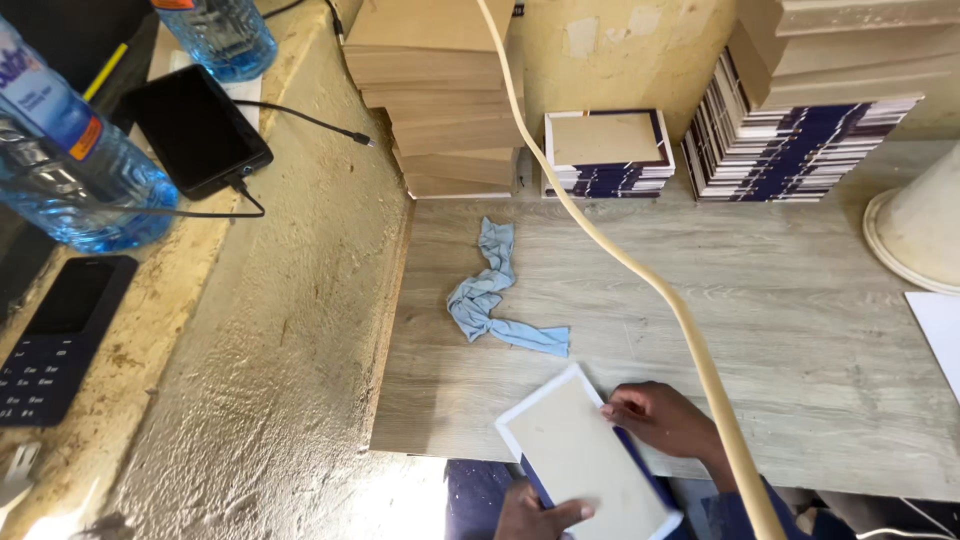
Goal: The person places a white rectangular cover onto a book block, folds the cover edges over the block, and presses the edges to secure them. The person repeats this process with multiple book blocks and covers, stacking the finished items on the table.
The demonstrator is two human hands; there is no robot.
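Beige white-edged board [585, 455], tilted, table's near edge
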